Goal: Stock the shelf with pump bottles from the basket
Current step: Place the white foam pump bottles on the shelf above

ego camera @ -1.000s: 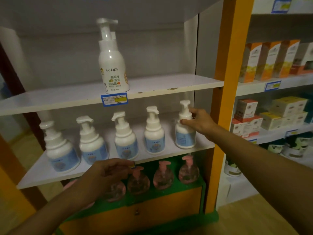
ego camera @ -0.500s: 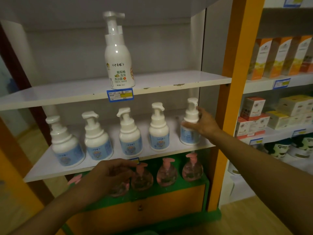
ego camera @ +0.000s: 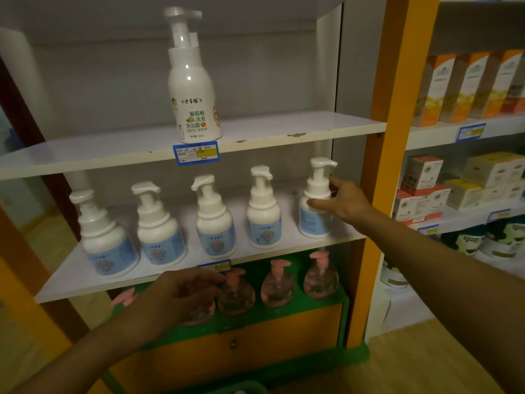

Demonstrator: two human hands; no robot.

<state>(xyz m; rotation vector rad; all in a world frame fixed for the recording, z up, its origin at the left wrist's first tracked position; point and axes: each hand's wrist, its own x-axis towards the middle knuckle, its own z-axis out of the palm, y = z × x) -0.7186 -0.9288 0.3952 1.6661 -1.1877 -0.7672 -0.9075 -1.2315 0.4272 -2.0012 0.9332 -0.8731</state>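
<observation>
My right hand (ego camera: 345, 201) is wrapped around the last white bottle (ego camera: 315, 211), middle right. My left hand (ego camera: 181, 294) curls loosely at bottom middle, holding nothing. I think I'm straightening it. Next, let go gently.

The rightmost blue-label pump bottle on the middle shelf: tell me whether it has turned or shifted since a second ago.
Yes. The rightmost blue-label bottle, gripped by the right hand, has been turned: its spout now points right toward the orange post; earlier it pointed elsewhere. Its base stays put.
</observation>
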